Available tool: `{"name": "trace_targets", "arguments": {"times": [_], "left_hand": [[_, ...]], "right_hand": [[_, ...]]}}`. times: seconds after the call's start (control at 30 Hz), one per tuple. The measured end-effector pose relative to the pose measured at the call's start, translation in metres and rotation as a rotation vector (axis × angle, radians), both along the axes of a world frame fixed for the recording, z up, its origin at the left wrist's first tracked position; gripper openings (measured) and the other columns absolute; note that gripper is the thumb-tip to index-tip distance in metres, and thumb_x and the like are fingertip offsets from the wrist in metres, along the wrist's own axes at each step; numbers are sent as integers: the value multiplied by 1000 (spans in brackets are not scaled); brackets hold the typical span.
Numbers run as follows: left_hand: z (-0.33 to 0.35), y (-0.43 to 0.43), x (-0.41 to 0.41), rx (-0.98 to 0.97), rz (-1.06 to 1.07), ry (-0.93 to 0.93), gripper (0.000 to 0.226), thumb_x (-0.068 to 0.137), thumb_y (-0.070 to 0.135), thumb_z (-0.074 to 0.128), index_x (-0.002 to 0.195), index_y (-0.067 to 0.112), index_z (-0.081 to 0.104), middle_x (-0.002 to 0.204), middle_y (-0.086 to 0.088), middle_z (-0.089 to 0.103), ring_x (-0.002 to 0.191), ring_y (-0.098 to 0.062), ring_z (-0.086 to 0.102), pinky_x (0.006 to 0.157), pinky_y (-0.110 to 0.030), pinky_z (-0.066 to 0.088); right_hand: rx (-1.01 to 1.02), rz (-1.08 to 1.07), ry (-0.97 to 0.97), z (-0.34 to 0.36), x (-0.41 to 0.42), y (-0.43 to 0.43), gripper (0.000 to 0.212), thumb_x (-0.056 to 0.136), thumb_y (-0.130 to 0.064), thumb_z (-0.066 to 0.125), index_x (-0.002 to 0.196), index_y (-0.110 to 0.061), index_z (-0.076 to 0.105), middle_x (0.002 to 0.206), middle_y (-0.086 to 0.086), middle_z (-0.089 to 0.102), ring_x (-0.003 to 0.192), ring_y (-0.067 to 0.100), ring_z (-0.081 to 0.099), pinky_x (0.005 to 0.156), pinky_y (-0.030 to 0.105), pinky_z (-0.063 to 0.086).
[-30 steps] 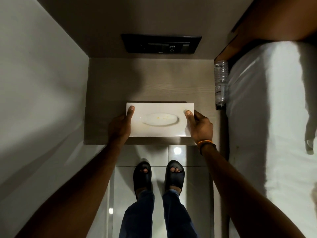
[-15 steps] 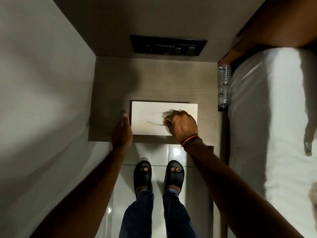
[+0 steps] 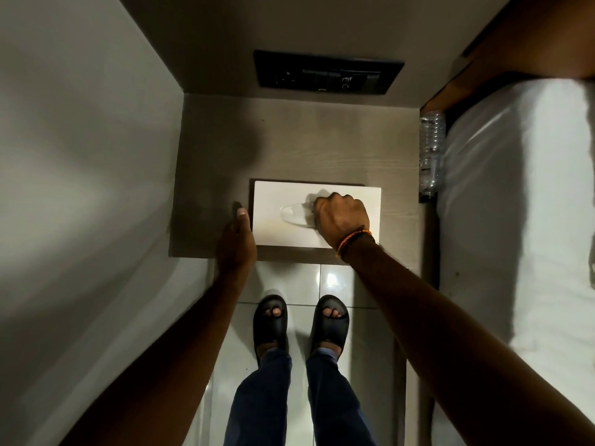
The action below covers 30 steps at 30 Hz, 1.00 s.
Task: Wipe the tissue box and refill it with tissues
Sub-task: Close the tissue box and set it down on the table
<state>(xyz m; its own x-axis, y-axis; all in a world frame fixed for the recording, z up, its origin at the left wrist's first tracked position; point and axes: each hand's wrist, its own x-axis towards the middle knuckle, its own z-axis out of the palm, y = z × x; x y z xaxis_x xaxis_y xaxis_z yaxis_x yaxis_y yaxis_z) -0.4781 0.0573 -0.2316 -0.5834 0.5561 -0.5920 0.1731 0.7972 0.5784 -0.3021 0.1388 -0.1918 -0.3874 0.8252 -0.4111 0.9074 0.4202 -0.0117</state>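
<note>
Both hands meet the tissue box point(image 3: 283, 201) at the table's point(image 3: 289, 149) six o'clock edge: your right hand point(image 3: 343, 218) curls into its oval slot, your left hand point(image 3: 236, 243) flat at nine o'clock. It looks rigid, glossy and slippery, so grip the edges.

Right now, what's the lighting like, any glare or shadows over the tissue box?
Head view: dim overall, corners dark; the white tissue box is brightest; the right hand casts a shadow on its top; a glare spot shines on the floor tile; wide-angle lens bends the walls.
</note>
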Motion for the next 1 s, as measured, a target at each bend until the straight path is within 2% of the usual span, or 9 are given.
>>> {"name": "trace_targets", "arguments": {"times": [0.07, 0.1, 0.23, 0.37, 0.47, 0.6, 0.77, 0.93, 1.0], "left_hand": [[2, 2, 1, 3, 16, -2, 54, 106, 57, 26, 78, 25, 60, 92, -6, 66, 95, -34, 69, 92, -50, 58], [2, 3, 1, -1, 3, 5, 53, 107, 57, 25, 77, 26, 57, 91, -7, 66, 93, -34, 69, 91, -50, 58], [-3, 1, 0, -8, 17, -15, 61, 101, 66, 24, 94, 22, 66, 96, -9, 70, 93, -33, 70, 90, -51, 59], [-3, 1, 0, -5, 9, -30, 57, 104, 61, 26, 90, 22, 65, 95, -7, 69, 93, -33, 70, 89, -50, 59], [-3, 2, 0, -2, 12, -55, 67, 104, 62, 24, 111, 13, 69, 99, -7, 68, 97, -34, 70, 90, -52, 59], [-1, 3, -1, -21, 57, -95, 78, 97, 71, 22, 125, 14, 66, 110, -11, 71, 98, -36, 70, 90, -55, 59], [1, 1, -1, -16, 25, -95, 73, 97, 70, 20, 120, 17, 65, 103, -9, 68, 96, -35, 69, 89, -55, 59], [-1, -4, 0, 7, 48, -112, 85, 86, 78, 21, 122, 16, 66, 113, -12, 71, 102, -35, 68, 92, -55, 58], [-1, -5, 1, 11, 45, -111, 82, 88, 76, 23, 122, 15, 67, 112, -11, 70, 101, -35, 68, 92, -55, 58]], "right_hand": [[-8, 12, -13, 1, -1, 1, 29, 104, -16, 40, 121, -11, 62, 118, 15, 68, 105, 38, 66, 79, 38, 48], [-19, 7, -15, 2, 0, 1, 28, 104, -18, 42, 122, -13, 62, 118, 15, 68, 105, 38, 66, 80, 38, 49], [-48, -22, -7, 3, 0, 1, 28, 102, -23, 47, 124, -12, 63, 120, 16, 67, 108, 40, 65, 84, 39, 50], [-38, 3, -3, 5, -9, 6, 32, 106, -25, 40, 125, -10, 62, 123, 16, 66, 112, 39, 64, 87, 39, 50], [-43, 24, 6, 5, -11, 6, 33, 107, -25, 37, 125, -10, 62, 124, 17, 66, 113, 40, 63, 88, 40, 49], [-36, 78, 23, 3, -11, 8, 34, 107, -28, 39, 124, -12, 63, 123, 16, 67, 112, 39, 63, 89, 40, 49], [-49, 129, 58, 7, -5, 7, 38, 108, -38, 38, 127, -17, 64, 120, 15, 68, 110, 39, 63, 90, 41, 49], [-48, 115, 80, 17, 1, 5, 36, 105, -39, 45, 123, -17, 67, 117, 15, 70, 108, 38, 64, 90, 40, 49], [-47, 96, 99, 21, 3, 3, 34, 103, -38, 48, 120, -15, 67, 115, 15, 71, 107, 38, 65, 89, 40, 49]]}}
